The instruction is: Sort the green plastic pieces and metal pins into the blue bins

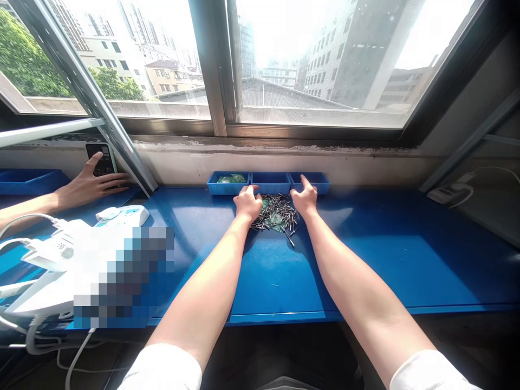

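Three blue bins stand in a row against the wall: the left bin (pixel 228 189) holds green pieces like circuit boards, beside a middle bin (pixel 271 189) and a right bin (pixel 323 186). My left hand (pixel 247 203) is at the front where the left and middle bins meet, thumb and forefinger apart. At the right bin's front is my right hand (pixel 305 198), its forefinger stretched over the bin and its thumb apart. Between my hands lies a loose pile of thin dark metal pieces (pixel 287 212), like screws or pins, with green pieces (pixel 276 222) among them.
The blue worktop (pixel 280 281) runs beneath a window. At left are a white power strip (pixel 128 216) with plugs and cables, and a blurred patch. Beyond a metal post (pixel 125 146), another person's hand (pixel 87 187) touches a phone (pixel 101 158) near another blue bin (pixel 32 181).
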### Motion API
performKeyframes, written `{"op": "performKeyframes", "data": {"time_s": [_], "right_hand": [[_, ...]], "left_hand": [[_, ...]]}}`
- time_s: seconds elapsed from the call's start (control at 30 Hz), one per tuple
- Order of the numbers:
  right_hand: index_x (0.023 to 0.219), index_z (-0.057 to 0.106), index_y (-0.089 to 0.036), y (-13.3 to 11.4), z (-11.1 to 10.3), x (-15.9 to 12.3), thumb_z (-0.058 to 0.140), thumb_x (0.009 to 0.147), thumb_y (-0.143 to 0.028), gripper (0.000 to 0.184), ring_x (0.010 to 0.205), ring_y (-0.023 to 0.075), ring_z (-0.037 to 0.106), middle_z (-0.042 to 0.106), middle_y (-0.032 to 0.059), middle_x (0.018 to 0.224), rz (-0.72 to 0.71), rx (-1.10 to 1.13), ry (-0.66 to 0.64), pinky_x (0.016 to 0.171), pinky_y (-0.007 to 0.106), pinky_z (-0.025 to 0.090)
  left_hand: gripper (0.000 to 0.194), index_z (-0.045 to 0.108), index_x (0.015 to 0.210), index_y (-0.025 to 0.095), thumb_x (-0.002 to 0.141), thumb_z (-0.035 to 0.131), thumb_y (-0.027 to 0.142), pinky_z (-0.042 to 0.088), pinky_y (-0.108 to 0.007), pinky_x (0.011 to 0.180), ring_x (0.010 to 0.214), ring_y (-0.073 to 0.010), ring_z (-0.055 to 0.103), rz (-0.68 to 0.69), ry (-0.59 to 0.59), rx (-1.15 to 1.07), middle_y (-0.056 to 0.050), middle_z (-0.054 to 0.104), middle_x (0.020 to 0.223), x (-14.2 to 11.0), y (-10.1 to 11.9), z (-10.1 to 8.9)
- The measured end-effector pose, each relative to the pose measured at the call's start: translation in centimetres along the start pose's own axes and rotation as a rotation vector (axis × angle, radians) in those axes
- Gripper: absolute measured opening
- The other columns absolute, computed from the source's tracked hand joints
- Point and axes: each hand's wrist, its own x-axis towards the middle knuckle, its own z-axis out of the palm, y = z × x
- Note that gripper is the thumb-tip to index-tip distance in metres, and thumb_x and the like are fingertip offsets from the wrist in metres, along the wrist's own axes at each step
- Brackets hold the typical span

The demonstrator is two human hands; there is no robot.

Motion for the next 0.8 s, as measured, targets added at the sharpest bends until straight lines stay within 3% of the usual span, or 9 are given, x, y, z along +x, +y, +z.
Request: {"op": "performKeyframes", "data": {"time_s": [0.17,0.27,0.47,0.8], "right_hand": [[0.106,0.064,-0.015,-0.3,0.6,-0.4,0.053,0.068,-0.023,0.041,0.105,0.0261,0.052,0.063,0.0103,0.107,-0.113,-0.044,-0.029,0.096,0.042,0.041],[0.096,0.068,-0.018,-0.5,0.9,-0.9,0.056,0.07,-0.028,0.03,0.103,0.0262,0.052,0.064,0.0091,0.099,-0.168,-0.108,-0.186,0.094,0.04,0.041],[0.097,0.07,-0.023,-1.0,1.9,-2.3,0.062,0.07,-0.047,0.036,0.104,0.0301,0.051,0.062,0.0106,0.102,-0.25,-0.283,-0.432,0.091,0.043,0.038],[0.084,0.073,-0.023,-0.9,2.3,-2.4,0.057,0.079,-0.032,0.019,0.09,0.0214,0.058,0.066,0.0059,0.09,-0.38,-0.259,-0.454,0.085,0.033,0.043]], "left_hand": [[0.03,0.062,0.105,0.021,0.078,0.051,0.027,0.038,-0.041,0.095,0.108,-0.0271,0.056,-0.012,-0.027,0.036,-0.009,0.064,0.113,0.1,-0.4,0.3],[0.029,0.064,0.102,0.021,0.077,0.052,0.031,0.038,-0.043,0.095,0.11,-0.0294,0.055,-0.012,-0.07,0.081,-0.011,0.065,0.112,0.1,-0.6,0.5],[0.029,0.067,0.097,0.022,0.076,0.052,0.035,0.039,-0.043,0.093,0.109,-0.0307,0.056,-0.033,-0.149,0.121,-0.011,0.065,0.11,0.1,-0.4,0.5],[0.028,0.067,0.097,0.023,0.076,0.052,0.034,0.039,-0.038,0.092,0.108,-0.0274,0.056,-0.029,-0.158,0.11,-0.009,0.065,0.11,0.0,-0.4,0.8]]}}
